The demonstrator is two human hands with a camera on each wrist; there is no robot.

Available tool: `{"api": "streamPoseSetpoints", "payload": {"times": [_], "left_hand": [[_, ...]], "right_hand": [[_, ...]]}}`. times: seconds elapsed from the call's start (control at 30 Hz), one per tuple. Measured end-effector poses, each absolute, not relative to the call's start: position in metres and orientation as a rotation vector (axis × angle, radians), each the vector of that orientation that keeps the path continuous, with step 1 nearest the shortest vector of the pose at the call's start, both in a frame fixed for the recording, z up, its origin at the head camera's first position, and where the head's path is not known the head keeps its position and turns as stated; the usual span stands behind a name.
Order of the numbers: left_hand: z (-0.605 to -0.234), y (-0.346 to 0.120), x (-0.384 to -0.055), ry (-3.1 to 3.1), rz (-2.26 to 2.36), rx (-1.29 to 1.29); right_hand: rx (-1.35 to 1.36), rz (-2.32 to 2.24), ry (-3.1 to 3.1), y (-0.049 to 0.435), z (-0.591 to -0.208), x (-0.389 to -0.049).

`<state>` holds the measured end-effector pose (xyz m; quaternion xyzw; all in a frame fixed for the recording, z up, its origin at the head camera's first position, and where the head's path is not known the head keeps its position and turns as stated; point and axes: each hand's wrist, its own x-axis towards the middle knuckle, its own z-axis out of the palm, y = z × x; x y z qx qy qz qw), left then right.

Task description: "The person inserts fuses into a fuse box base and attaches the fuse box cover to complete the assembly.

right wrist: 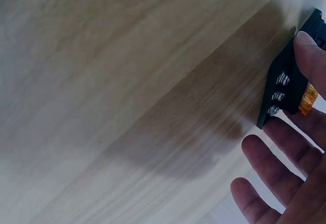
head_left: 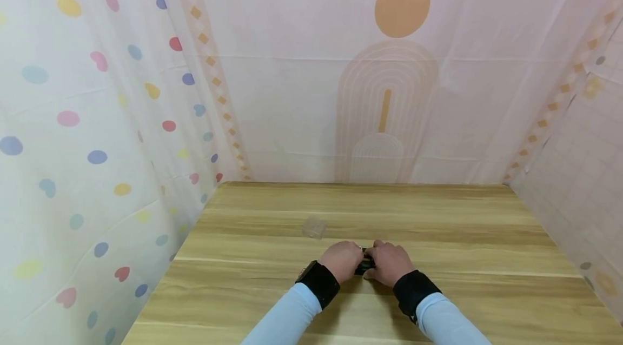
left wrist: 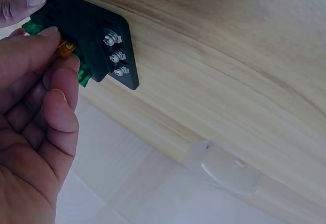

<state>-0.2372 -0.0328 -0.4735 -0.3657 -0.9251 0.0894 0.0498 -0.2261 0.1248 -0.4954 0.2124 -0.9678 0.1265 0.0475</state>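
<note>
Between my two hands is a small black fuse block (left wrist: 94, 30) with screw terminals (left wrist: 117, 56) along one side. Green fuses (left wrist: 84, 76) and an orange fuse (left wrist: 65, 50) stick out of it. My left hand (head_left: 343, 259) grips it from the left, thumb at the block's edge and fingertips around the orange fuse. From the other side my right hand (head_left: 391, 263) holds the block, its thumb (right wrist: 311, 61) on the black body and a finger at the lower end. Its other fingers spread apart. Both hands partly cover the block in the head view.
A clear plastic cover (head_left: 313, 227) lies on the wooden tabletop (head_left: 233, 258), beyond and left of my hands. Patterned curtains (head_left: 282, 107) hang behind the table and at its sides.
</note>
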Motion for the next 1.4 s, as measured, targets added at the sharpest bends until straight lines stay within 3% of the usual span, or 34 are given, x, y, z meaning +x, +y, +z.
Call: {"api": "streamPoseSetpoints", "payload": {"times": [1.4], "left_hand": [[-0.4761,-0.0375,-0.2425,-2.818,0.123,-1.098]], "right_hand": [[0.621,0.338,-2.937,0.1251,-0.4969,-0.2264]]}}
